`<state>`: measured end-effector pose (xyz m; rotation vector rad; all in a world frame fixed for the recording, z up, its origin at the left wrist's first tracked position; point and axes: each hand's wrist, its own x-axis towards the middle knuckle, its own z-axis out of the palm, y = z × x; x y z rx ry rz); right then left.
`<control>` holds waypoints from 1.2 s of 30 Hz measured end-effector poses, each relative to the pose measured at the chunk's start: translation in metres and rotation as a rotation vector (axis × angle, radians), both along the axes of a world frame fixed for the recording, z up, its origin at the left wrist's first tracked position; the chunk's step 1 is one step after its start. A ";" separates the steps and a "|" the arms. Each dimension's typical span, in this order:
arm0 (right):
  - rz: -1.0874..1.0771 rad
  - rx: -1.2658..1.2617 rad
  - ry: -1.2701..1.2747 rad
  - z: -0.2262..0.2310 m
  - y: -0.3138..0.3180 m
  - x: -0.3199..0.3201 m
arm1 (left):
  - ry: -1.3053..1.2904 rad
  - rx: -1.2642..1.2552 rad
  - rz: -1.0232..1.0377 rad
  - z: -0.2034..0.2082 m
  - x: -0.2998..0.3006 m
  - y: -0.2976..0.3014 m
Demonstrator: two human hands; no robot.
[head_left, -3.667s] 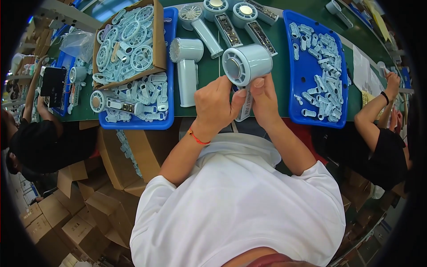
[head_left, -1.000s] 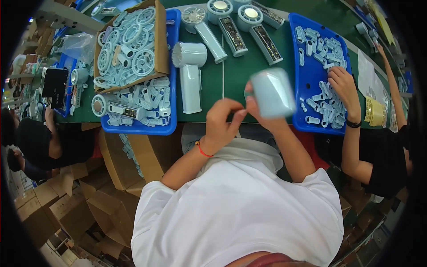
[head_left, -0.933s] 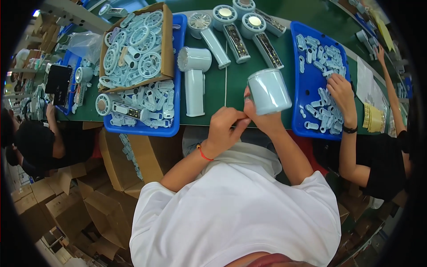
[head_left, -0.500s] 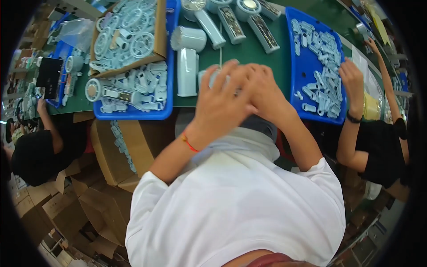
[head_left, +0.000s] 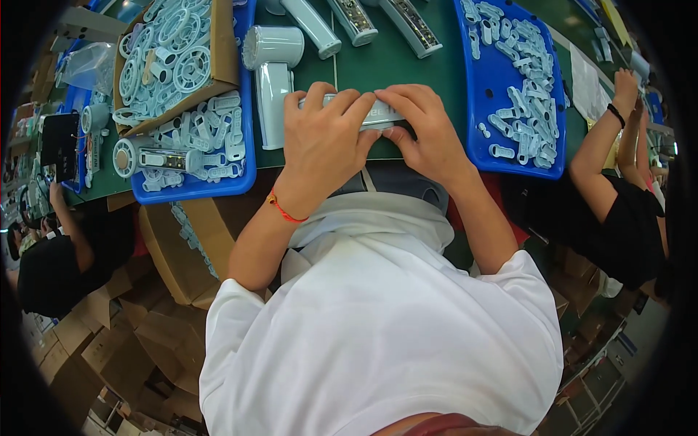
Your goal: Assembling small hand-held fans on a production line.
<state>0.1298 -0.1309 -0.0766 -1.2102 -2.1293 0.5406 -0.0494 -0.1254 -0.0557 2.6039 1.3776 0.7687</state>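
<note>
Both my hands are at the near edge of the green table, gripping a pale blue plastic handle casing point(head_left: 379, 116) held sideways between them. My left hand point(head_left: 325, 134) covers its left part, with the thumb at the lower edge. Fingertips and thumb of my right hand point(head_left: 429, 131) pinch its right end. Most of the casing is hidden behind the fingers. Just left of my left hand lies a hair-dryer-shaped unit point(head_left: 273, 48) with a round head and a handle. Beyond my hands are open handles point(head_left: 411, 29) showing parts inside.
A blue tray point(head_left: 476, 149) of small pale blue clips stands at the right. Another blue tray point(head_left: 249, 156) at the left holds clips, a unit point(head_left: 171, 158) and a cardboard box point(head_left: 225, 51) of rings. Co-workers sit on both sides. Open cartons point(head_left: 174, 254) are below the table.
My hands have moved from overlapping to side by side, with the casing now visible between them. The view has shifted, and the co-worker's hand at the right has moved away from the tray.
</note>
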 end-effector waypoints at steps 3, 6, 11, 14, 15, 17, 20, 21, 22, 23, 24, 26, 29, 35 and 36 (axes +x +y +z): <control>-0.008 0.019 0.003 -0.001 0.000 -0.001 | 0.031 0.002 0.001 0.001 0.000 0.000; 0.019 0.049 -0.020 0.000 0.004 0.000 | 0.058 0.041 -0.020 0.000 -0.002 0.003; 0.080 -0.003 0.000 0.001 0.008 0.004 | 0.149 -0.044 0.006 0.006 0.000 0.002; 0.024 0.002 -0.036 0.009 0.007 -0.003 | 0.111 -0.083 0.019 0.008 0.001 0.002; 0.020 -0.088 -0.010 0.010 0.009 -0.003 | 0.113 -0.084 0.017 0.009 0.002 0.002; 0.020 -0.181 0.019 0.018 0.012 -0.005 | 0.055 -0.103 0.052 0.008 0.004 0.002; -0.031 -0.420 -0.024 0.035 0.014 -0.011 | 0.021 -0.172 0.060 0.010 0.003 0.004; -0.035 -0.471 -0.035 0.036 0.017 -0.011 | 0.024 -0.176 0.061 0.009 0.003 0.005; -0.040 -0.522 -0.046 0.037 0.018 -0.011 | 0.012 -0.177 0.067 0.009 0.004 0.005; -0.039 -0.525 -0.045 0.036 0.018 -0.011 | 0.001 -0.177 0.072 0.009 0.004 0.005; -0.034 -0.526 -0.025 0.035 0.018 -0.011 | 0.002 -0.180 0.073 0.009 0.003 0.004; -0.031 -0.528 -0.007 0.029 0.016 -0.006 | 0.020 -0.141 0.057 0.008 0.002 0.004; 0.063 -0.147 0.039 0.003 0.006 -0.002 | 0.071 -0.043 -0.012 0.003 0.000 0.003; -0.002 0.157 -0.081 -0.010 -0.004 -0.006 | 0.220 -0.011 0.006 0.004 0.002 0.004; 0.018 0.121 -0.065 -0.009 -0.003 -0.004 | 0.220 -0.011 0.006 0.004 0.002 0.003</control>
